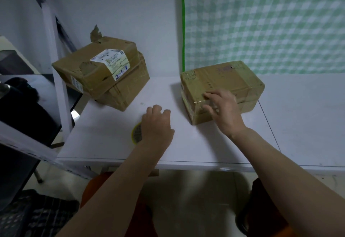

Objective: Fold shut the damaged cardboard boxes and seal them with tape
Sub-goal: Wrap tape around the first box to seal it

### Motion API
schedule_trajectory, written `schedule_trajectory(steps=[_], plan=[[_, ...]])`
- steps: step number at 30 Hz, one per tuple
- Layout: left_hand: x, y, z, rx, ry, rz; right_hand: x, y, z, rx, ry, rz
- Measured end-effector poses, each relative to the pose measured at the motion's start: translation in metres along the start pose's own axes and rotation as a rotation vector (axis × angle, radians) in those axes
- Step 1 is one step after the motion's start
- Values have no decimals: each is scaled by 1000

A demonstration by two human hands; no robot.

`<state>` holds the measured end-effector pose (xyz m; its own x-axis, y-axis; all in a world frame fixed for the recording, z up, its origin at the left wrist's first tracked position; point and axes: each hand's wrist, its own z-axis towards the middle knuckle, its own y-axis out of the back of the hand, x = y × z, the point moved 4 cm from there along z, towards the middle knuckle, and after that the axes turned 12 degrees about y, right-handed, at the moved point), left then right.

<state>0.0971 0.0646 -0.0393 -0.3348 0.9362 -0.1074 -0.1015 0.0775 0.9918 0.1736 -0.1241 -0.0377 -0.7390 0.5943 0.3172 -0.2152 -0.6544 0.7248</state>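
Working near to far: your left hand (pixel 155 123) at 7 o'clock, fingers curled over yellow tape roll (pixel 136 134) on table (pixel 186 149); grip itself hidden, can't tell. Right hand (pixel 224 110) at 3, fingers spread loose on near corner of taped box (pixel 222 87). Film likely slick, so hold by edges. Stacked boxes (pixel 104 72) at 11: torn, prob soft; support from below.
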Motion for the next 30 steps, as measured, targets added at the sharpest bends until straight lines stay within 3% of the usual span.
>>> schedule_trajectory(steps=[8,17,20,23,25,28,30], plan=[[-50,11,18,2,-67,-525,-10,4,15,37,9,23],[-56,-7,43,-37,-74,-857,-11,11,17,91,25,59],[-47,-15,44,18,-44,-969,-21,29,6,-15,-24,57],[-41,-23,36,105,141,-969,-47,56,-10,-286,-261,-58],[-48,-22,26,63,197,-925,-68,66,-20,-328,-529,-47],[-72,-22,18,66,166,-930,-87,66,-31,-343,-840,326],[-87,-21,18,96,185,-964,-91,67,-34,-380,-870,502]])
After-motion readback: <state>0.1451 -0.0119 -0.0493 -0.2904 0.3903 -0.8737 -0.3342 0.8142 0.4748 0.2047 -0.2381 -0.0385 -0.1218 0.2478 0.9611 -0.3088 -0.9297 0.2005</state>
